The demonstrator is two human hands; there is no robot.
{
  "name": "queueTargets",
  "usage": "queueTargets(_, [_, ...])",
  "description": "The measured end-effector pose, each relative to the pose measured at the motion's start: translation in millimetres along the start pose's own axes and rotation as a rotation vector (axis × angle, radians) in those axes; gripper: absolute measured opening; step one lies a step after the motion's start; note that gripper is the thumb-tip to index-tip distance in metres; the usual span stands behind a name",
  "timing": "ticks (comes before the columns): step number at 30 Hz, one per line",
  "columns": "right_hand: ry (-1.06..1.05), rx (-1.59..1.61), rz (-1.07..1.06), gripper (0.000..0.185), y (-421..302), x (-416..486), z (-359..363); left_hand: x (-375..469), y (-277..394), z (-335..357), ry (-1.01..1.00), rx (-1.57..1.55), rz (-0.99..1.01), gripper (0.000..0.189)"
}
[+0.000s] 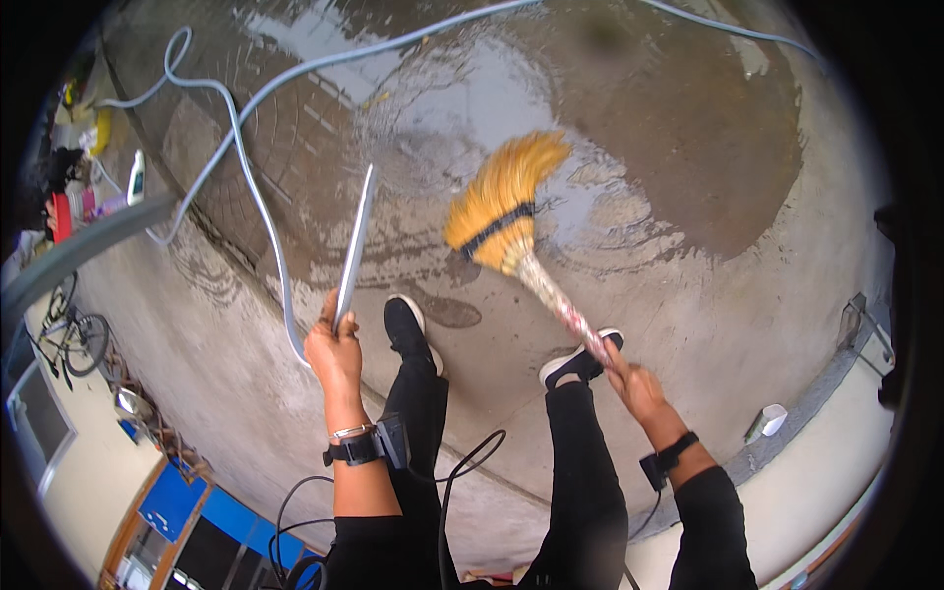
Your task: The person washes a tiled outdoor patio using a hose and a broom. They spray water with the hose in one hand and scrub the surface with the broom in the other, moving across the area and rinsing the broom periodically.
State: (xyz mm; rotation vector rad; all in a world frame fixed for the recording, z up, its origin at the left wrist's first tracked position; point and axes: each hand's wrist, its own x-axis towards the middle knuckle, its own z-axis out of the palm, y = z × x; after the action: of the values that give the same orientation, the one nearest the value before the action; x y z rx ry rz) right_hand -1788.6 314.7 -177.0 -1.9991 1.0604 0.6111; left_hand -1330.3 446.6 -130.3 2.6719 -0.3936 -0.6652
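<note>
My left hand is closed on the end part of a light blue-grey hose, whose tip points away from me over the wet concrete floor. In my right hand is the wrapped handle of a straw broom. The broom's yellow bristles, bound with a black band, fan out over a puddle; whether they touch the floor I cannot tell. More hose loops across the floor to the left and far side. My shoes stand just beyond and between my hands.
A white bottle and other items lie at the far left, near a bicycle. A white cup-like container lies by the wall base at the right. Black cables hang by my legs. A grey bar crosses the left edge.
</note>
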Motion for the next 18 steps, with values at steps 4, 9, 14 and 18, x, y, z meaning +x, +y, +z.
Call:
queueTargets(4, [0.025, 0.261, 0.028, 0.056, -96.5, 110.2, -5.0, 11.0, -19.5, 3.1, 0.003, -0.199, -0.102, 0.041])
queueTargets(9, [0.114, 0.349, -0.085, 0.05, -206.5, 241.4, -39.8, 13.4, -19.0, -6.8, -0.038, -0.29, -0.072, 0.041])
queueTargets(14, [0.071, 0.198, 0.042, 0.056, -178.7, 138.8, -17.6, 16.8, -36.6, -16.7, -0.056, -0.384, -0.077, 0.042])
queueTargets(18, [-0.071, 0.011, 0.244, 0.06, -137.6, 24.4, 13.4, 25.6, -49.8, -24.5, -0.072, -0.393, -0.121, 0.042])
